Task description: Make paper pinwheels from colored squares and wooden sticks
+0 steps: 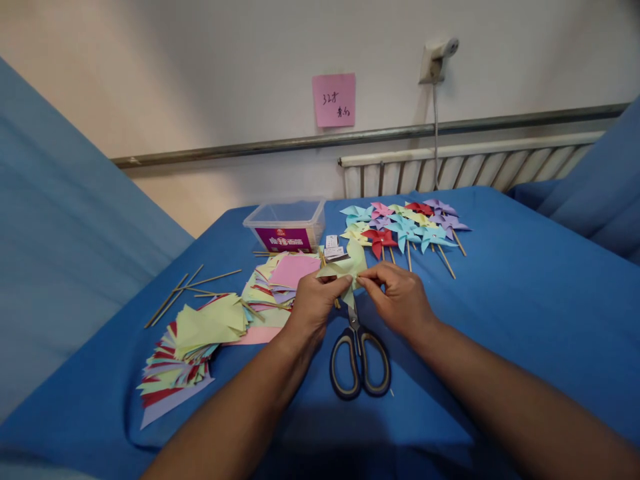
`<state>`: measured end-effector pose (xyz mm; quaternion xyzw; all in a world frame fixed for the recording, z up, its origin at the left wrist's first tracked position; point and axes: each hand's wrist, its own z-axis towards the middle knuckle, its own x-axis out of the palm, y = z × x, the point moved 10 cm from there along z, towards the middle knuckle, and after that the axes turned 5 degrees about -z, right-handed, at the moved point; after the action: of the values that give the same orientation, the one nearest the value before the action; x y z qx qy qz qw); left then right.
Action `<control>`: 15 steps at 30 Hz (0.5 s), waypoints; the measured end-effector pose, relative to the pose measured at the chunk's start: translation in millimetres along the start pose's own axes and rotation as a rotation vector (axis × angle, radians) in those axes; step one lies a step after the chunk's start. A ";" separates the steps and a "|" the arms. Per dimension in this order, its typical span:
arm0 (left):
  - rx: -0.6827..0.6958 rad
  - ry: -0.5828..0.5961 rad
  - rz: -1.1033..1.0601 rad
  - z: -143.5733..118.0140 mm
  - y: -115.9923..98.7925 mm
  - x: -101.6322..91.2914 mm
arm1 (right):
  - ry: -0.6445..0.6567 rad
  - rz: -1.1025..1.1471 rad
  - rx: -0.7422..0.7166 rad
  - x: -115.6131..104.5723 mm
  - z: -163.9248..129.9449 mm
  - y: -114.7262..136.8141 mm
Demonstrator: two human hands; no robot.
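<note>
Between my hands is a pale green paper pinwheel (356, 257), its blades folded toward the middle. My left hand (316, 297) is closed on the pinwheel from the left, thumb near its centre. At that centre the thumb and fingertips of my right hand (397, 297) pinch together; whatever small thing they hold is too hidden to make out. Beneath the pinwheel lies a pair of scissors (361, 360) with dark handles, its blades partly covered. Small white boxes (332, 245) sit just behind my left hand.
Finished pinwheels (405, 230) on sticks lie at the back right. A clear plastic tub (285, 223) stands at the back left. Stacked coloured paper squares (295, 270), fanned cut paper (210, 327) and loose wooden sticks (175, 297) cover the left side of the blue cloth (525, 300).
</note>
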<state>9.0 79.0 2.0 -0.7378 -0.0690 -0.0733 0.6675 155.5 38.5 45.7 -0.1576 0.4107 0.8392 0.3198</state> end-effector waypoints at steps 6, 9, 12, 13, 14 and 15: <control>0.056 -0.010 0.087 0.6 -4.2 -2.4 | -0.012 -0.001 0.016 -1.1 -0.8 0.4; 0.107 -0.013 0.160 0.3 -9.0 -3.5 | -0.006 0.000 0.028 -0.2 -0.7 -1.3; 0.154 -0.005 0.205 -0.6 -14.3 -2.8 | -0.006 0.004 0.037 -0.3 -0.4 -2.4; 0.165 -0.002 0.218 -1.0 -16.0 -2.3 | -0.006 0.005 0.041 -0.4 -0.3 -2.8; 0.173 0.001 0.230 -1.5 -17.3 -1.7 | -0.006 0.009 0.046 -0.4 -0.3 -3.1; 0.177 0.004 0.239 -1.9 -18.3 -1.1 | -0.005 0.015 0.051 -0.4 -0.3 -3.4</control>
<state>4.2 78.9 19.8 -0.6789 0.0144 0.0116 0.7340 158.1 39.6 43.7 -0.1443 0.4323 0.8311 0.3186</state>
